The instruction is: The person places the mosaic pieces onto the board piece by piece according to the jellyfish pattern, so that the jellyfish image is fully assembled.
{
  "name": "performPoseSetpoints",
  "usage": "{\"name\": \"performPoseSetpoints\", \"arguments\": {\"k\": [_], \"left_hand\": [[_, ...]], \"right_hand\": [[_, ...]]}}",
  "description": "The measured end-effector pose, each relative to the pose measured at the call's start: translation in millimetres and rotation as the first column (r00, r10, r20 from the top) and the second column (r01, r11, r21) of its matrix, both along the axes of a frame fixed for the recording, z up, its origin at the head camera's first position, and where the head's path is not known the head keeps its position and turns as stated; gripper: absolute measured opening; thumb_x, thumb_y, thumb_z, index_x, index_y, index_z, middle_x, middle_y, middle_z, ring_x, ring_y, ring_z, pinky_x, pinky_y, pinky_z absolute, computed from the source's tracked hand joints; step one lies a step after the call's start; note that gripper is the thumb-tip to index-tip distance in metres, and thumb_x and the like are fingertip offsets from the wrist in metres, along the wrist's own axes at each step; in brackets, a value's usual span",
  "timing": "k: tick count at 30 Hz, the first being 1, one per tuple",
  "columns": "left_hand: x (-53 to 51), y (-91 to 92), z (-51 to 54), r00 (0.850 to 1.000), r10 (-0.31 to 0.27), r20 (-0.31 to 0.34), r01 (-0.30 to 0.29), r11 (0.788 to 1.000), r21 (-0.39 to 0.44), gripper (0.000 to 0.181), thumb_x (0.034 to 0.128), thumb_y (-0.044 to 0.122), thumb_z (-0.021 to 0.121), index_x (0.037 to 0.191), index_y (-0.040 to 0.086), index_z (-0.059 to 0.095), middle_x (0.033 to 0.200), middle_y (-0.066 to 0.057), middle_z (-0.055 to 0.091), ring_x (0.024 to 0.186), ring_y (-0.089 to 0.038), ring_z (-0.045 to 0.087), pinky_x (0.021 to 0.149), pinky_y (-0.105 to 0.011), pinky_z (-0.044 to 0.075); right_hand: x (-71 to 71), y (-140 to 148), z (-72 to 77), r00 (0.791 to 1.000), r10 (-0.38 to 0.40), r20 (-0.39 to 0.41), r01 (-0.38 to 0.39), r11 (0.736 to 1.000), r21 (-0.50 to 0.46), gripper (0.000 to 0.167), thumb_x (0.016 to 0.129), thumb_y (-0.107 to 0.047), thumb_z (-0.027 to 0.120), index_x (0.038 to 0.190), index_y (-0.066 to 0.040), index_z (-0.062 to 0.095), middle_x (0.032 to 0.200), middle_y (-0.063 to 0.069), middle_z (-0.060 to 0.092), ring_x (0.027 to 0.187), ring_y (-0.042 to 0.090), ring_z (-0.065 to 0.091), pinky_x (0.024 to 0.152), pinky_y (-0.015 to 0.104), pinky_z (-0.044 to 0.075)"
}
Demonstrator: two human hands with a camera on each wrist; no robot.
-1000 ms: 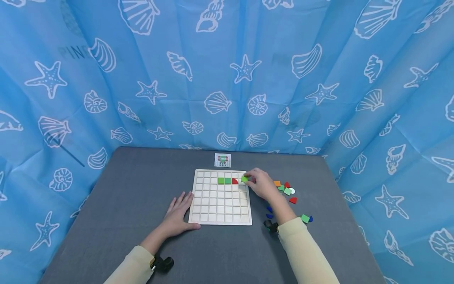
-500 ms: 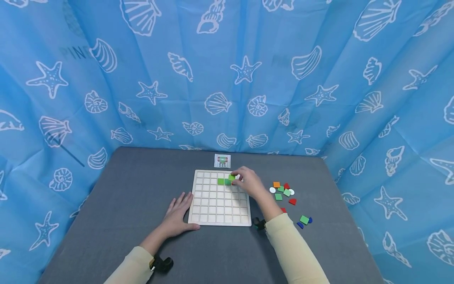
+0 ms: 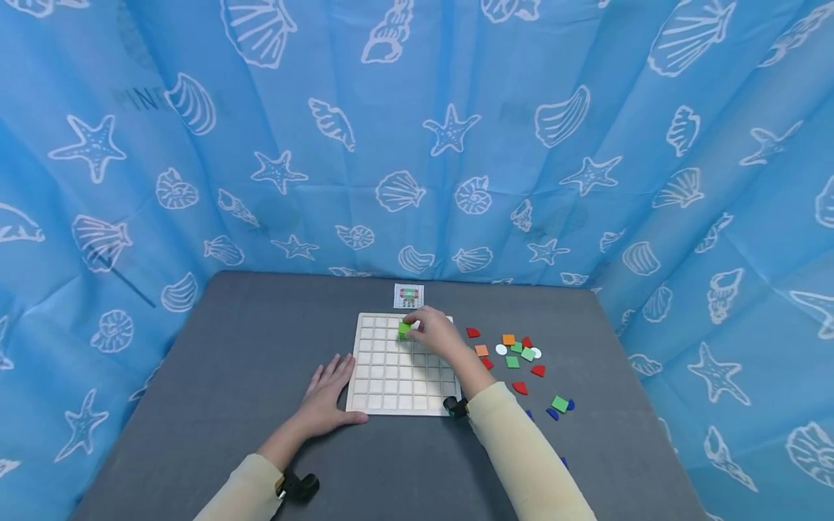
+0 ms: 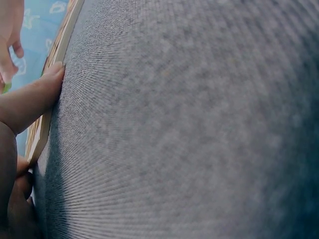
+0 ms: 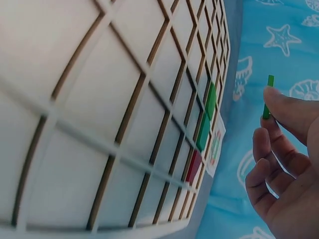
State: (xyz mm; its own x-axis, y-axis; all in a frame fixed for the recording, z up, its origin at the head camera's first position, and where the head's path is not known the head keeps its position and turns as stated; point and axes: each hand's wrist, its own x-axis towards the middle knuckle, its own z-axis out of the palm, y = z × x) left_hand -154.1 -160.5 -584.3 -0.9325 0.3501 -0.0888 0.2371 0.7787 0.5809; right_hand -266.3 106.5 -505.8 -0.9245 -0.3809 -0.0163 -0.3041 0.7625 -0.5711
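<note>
Over the upper part of the pale wooden grid board [image 3: 378, 380], my right hand [image 3: 435, 334] pinches a light green square tile [image 5: 268, 97] between thumb and index finger. The tile is raised off the board and stands edge-on in the right wrist view. Two green squares [image 5: 203, 132] and a red quarter-round tile [image 5: 194, 167] lie in a row of the grid; the head view has most of that row hidden behind the hand. My left hand [image 3: 329, 396] rests at the board's left side with fingers spread, its thumb [image 4: 42, 89] touching the near left corner.
A small printed pattern card [image 3: 408, 296] lies behind the board. To its right are scattered loose pieces: orange squares [image 3: 508, 339], red quarter-rounds [image 3: 519, 388], green squares [image 3: 559, 404], white discs [image 3: 501, 349] and blue half-rounds [image 3: 552, 414]. A blue shell-print curtain [image 3: 417, 145] encloses the table.
My right hand has carried the green tile leftward from the board's right edge to over the row of placed tiles. More loose pieces show where the arm was. The left hand stays put.
</note>
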Motion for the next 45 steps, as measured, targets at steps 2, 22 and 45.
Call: {"name": "performPoseSetpoints", "arguments": {"k": [2,22,45], "left_hand": [[0.8,-0.5,0.1,1.0,0.003,0.011,-0.003,1.0,-0.002,0.121,0.0742,0.068,0.077,0.162,0.009,0.018,0.169,-0.01,0.017,0.157,-0.034,0.005,0.124,-0.059,0.003],[1.3,5.1,4.2,1.0,-0.017,0.011,0.017,1.0,0.0,0.12,0.0749,0.065,0.079,0.162,0.007,0.02,0.169,-0.012,0.018,0.157,-0.036,0.006,0.123,-0.061,0.004],[0.9,1.8,2.2,1.0,-0.01,-0.005,0.01,1.0,-0.001,0.122,0.0744,0.067,0.078,0.162,0.007,0.018,0.169,-0.012,0.017,0.157,-0.037,0.006,0.123,-0.061,0.004]], "right_hand": [[-1.1,-5.4,-2.5,1.0,0.005,0.02,-0.005,1.0,-0.002,0.027,0.094,-0.019,0.073,0.12,-0.015,0.074,0.115,0.003,0.066,0.087,0.014,0.058,0.069,0.03,0.05],[-13.6,-22.6,-30.7,0.995,-0.018,0.101,0.012,0.998,0.062,0.027,0.091,-0.018,0.077,0.118,-0.014,0.076,0.112,0.003,0.068,0.104,0.02,0.064,0.089,0.039,0.054],[-10.3,-21.2,-14.9,0.999,-0.006,0.033,0.005,0.999,0.054,0.032,0.094,-0.023,0.074,0.125,-0.013,0.072,0.119,0.006,0.069,0.113,0.026,0.063,0.096,0.045,0.053]]}}
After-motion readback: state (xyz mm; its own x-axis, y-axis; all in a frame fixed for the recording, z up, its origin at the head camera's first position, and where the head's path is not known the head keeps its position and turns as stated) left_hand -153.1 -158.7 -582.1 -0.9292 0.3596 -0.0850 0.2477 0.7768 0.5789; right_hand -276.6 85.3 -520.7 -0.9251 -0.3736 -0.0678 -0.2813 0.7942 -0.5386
